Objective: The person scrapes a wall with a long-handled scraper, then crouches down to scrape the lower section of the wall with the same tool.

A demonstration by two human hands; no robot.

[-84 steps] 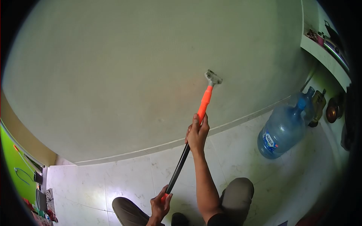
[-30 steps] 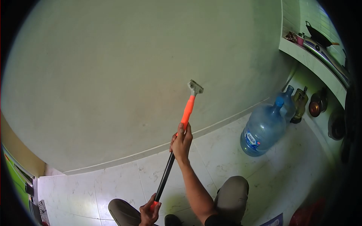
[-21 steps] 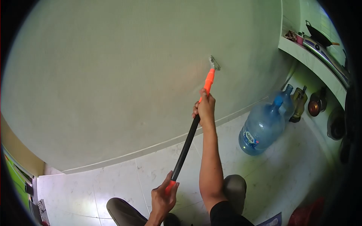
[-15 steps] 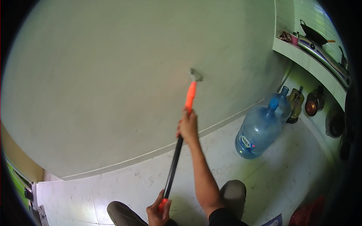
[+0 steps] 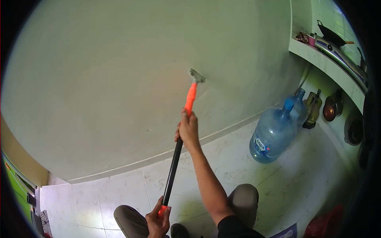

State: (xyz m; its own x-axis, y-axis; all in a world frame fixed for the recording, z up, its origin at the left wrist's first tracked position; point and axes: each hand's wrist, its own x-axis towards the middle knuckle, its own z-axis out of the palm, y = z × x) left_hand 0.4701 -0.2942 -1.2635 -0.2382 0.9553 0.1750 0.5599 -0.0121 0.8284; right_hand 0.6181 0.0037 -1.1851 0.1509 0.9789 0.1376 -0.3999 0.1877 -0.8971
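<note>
A long-handled scraper (image 5: 173, 170) with a black shaft, orange grips and a metal head slants up across the middle of the view. Its head (image 5: 196, 75) lies at the pale grey-green wall (image 5: 103, 87); faint marks show on the wall beside it. My right hand (image 5: 188, 129) is wrapped round the upper shaft, just at the lower part of the orange neck. Lower down, my left hand (image 5: 158, 223) grips the orange end of the handle near my knee. Both hands are closed on the same tool.
Two large blue water bottles (image 5: 274, 135) stand on the pale tiled floor (image 5: 123, 194) to the right. Above them runs a counter (image 5: 313, 59) with a stove (image 5: 341, 57) and a wok (image 5: 331, 35). Pots (image 5: 332, 107) sit beneath. A red container (image 5: 325, 224) is at lower right.
Both hands and the scraper have shifted left, and the scraper's head has moved left and slightly up along the wall. The view has shifted a little.
</note>
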